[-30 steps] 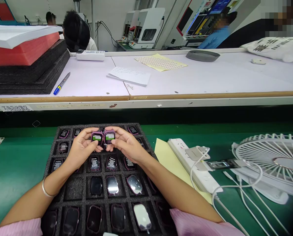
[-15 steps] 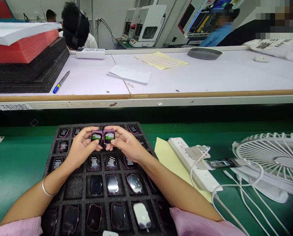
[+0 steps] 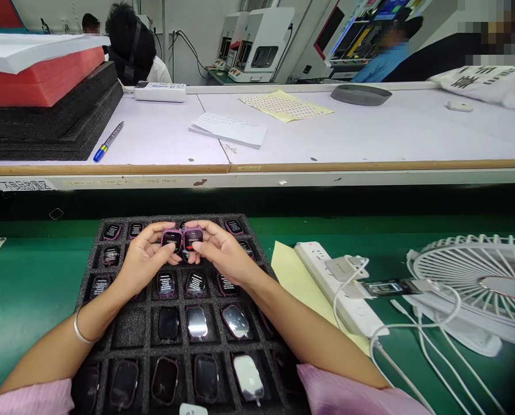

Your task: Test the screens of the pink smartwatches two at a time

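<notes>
My left hand (image 3: 152, 253) is closed on a smartwatch (image 3: 171, 238) with a purple case, its thumb on the lit screen. A second purple smartwatch (image 3: 193, 237) is gripped in my right hand (image 3: 216, 249), whose thumb also rests on the screen. The two watches are held side by side, edges close together, above a black foam tray (image 3: 130, 331). Several more watches sit in the tray's compartments. Those toward the back show white text, while a dark-screened watch (image 3: 168, 324) and others nearer me show no text. My hands and forearms hide some compartments.
Right of the tray are a yellow sheet (image 3: 286, 262), a white power strip (image 3: 339, 291) with cables, and a white fan (image 3: 473, 288). A raised shelf (image 3: 154, 138) behind holds foam stacks (image 3: 45, 127), a pen (image 3: 108, 142) and papers (image 3: 229, 130). People are seated beyond.
The screens of both held watches have switched from a green-and-white display to a mostly dark one, with some red on the right one. My hands have barely moved.
</notes>
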Demonstrator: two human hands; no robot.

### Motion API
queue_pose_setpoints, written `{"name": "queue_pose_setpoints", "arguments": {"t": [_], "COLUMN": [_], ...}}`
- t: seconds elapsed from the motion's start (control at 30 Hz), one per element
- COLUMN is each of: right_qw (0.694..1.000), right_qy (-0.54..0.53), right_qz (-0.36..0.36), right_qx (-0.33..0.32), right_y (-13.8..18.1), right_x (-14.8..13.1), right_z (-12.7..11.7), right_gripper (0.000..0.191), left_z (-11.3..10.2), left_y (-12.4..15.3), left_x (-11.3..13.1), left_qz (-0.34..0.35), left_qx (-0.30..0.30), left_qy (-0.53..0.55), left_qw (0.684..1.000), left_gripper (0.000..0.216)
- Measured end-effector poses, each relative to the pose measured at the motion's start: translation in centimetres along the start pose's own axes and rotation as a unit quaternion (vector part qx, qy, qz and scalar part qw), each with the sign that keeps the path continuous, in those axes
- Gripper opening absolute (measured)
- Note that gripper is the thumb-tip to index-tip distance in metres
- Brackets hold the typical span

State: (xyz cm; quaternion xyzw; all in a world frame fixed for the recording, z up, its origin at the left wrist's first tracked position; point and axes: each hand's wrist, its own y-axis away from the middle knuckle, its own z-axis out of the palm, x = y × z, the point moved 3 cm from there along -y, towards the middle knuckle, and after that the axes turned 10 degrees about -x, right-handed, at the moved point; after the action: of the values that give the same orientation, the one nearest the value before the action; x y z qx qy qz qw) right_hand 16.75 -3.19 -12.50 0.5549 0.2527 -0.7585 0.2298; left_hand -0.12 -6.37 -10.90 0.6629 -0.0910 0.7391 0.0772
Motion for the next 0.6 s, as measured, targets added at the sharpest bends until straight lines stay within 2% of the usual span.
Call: {"name": "queue_pose_setpoints", "arguments": {"t": [0.33, 0.6], "right_qw": [1.0, 0.993], "right_qy": [-0.017, -0.104], "right_qz": [0.008, 0.047], "right_qx": [0.002, 0.025], "right_y": [0.05, -0.11], "right_x": [0.0, 0.18], "right_z": [0.0, -0.52], "right_gripper": [0.04, 0.043], "left_z": [-0.06, -0.22], "left_y": [0.03, -0.15], "left_x": [-0.18, -0.25], "left_qz": [-0.009, -0.042], "left_qx": [-0.006, 0.02], "left_qy": [0.022, 0.072], "left_qw": [1.0, 0.996], "left_gripper": [0.042, 0.051]}}
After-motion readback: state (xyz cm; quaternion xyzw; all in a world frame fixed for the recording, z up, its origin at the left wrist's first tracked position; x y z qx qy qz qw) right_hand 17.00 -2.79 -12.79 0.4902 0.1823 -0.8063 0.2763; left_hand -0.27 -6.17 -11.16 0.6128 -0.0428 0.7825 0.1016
